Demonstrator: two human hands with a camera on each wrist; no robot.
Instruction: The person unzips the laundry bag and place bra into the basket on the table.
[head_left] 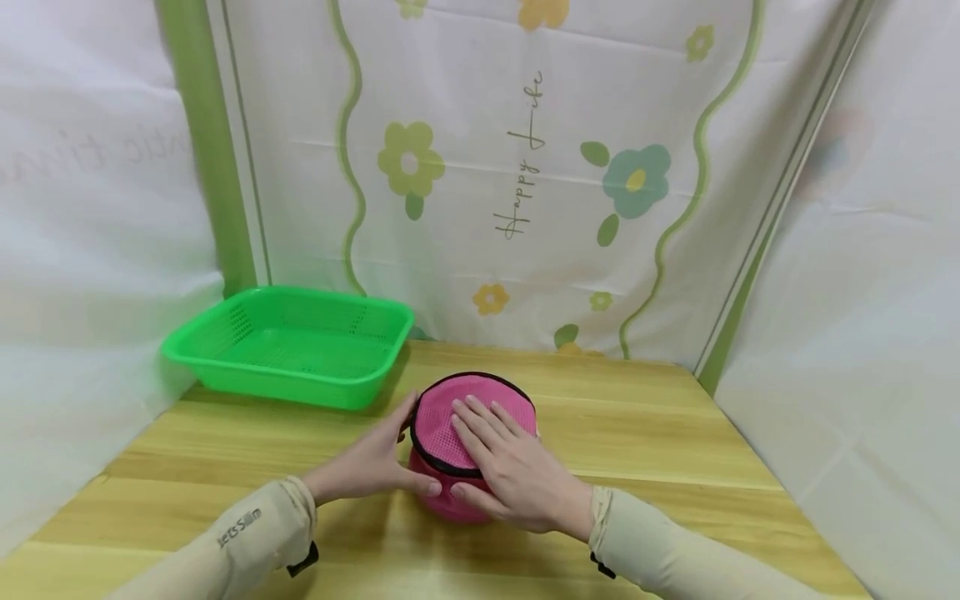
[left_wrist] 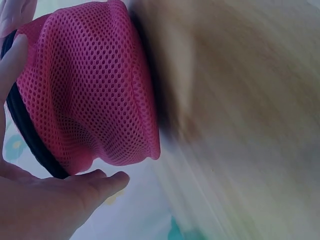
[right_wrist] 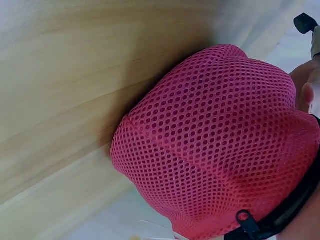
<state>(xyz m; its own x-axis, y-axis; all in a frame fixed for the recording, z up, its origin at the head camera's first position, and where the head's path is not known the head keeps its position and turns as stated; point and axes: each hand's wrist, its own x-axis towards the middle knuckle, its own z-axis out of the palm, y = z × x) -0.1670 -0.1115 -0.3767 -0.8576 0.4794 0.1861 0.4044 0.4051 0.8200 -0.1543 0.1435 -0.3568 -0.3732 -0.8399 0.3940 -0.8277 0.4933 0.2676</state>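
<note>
A round pink mesh laundry bag [head_left: 437, 429] with a black zipper trim sits on the wooden table in front of me. My left hand [head_left: 363, 467] holds its left side, thumb at the front and fingers reaching round the back. Flat across the mesh top lies my right hand [head_left: 517, 471], fingers straight and its thumb down at the front side. In the left wrist view the bag's mesh side [left_wrist: 95, 85] bulges in soft folds below the black trim [left_wrist: 32, 132]. A black zipper pull [right_wrist: 245, 218] shows along the trim in the right wrist view.
A green plastic basket [head_left: 273, 379] with slotted walls stands at the table's back left. The wooden table [head_left: 630, 433] ends at a white flowered curtain [head_left: 480, 167], and white sheets [head_left: 862, 333] hang along both sides.
</note>
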